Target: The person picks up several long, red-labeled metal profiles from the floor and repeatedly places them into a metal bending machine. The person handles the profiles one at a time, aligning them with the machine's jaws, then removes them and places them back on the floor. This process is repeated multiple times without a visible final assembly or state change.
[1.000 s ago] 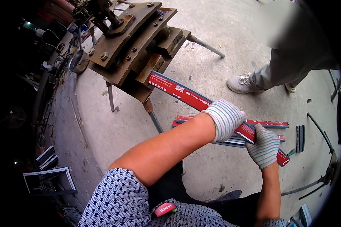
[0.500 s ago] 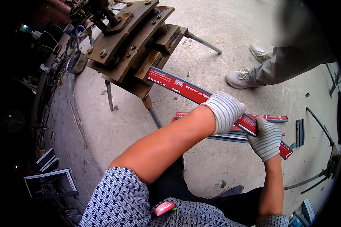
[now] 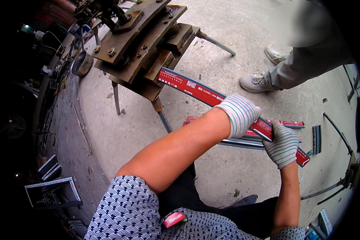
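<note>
Between both gloved hands: red strip [image 3: 196, 90] (slightly bowed), gripped by left hand [image 3: 239, 114], right hand [image 3: 283, 143]; far end in rusty bender [image 3: 140, 44].

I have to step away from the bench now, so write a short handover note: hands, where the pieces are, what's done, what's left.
Left hand, gloved: gripping the red strip mid-length.
Right hand, gloved: gripping the same strip nearer its free end.
Strip's far end sits inside the rusty bending machine; the visible length already curves.
More red strips lie on the concrete floor.
Left: cannot tell how much more bending is needed.
</note>
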A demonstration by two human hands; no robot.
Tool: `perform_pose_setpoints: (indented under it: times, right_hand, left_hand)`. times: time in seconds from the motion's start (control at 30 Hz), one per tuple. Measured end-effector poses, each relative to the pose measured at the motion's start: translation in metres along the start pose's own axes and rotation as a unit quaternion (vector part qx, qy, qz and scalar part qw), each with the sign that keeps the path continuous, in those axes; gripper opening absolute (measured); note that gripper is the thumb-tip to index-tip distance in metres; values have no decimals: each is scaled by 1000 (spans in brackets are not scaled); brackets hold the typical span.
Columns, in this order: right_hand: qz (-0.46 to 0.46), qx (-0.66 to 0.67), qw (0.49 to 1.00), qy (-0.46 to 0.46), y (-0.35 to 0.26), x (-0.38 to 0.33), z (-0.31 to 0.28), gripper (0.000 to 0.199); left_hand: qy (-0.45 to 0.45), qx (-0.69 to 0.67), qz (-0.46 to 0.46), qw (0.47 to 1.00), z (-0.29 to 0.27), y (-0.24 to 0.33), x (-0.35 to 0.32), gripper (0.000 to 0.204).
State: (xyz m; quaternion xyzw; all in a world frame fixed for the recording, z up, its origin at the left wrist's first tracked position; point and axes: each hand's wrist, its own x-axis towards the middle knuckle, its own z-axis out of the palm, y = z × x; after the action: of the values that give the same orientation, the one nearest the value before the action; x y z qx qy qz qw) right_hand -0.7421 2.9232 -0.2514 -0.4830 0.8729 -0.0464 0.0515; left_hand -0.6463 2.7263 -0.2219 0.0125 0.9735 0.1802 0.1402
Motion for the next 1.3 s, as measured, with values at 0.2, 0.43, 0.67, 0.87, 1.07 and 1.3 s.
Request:
perform_pose_setpoints:
  times: [0.2,0.43,0.67,0.87,1.07,1.3]
  right_hand:
    - [7,2,1000,-3,0,0,0,35]
    - [8,-3,1000,-3,-1,0,-1,36]
    - [12,-5,1000,-15,1,-1,1,40]
    - [11,-6,1000,-22,0,-2,-2,43]
    - [12,-6,1000,-18,1,-2,-1,43]
    - [3,-1,1000,-3,0,-3,1,42]
  left_hand:
    - [-12,2,-1,1000,-3,2,0,25]
    - [-6,15,2,1000,3,-1,2,27]
    - [-7,15,-2,1000,3,0,1,27]
    - [-16,18,-5,1000,0,1,0,27]
    - [-9,15,-8,1000,2,1,1,27]
    - [-10,21,-9,1000,5,0,1,27]
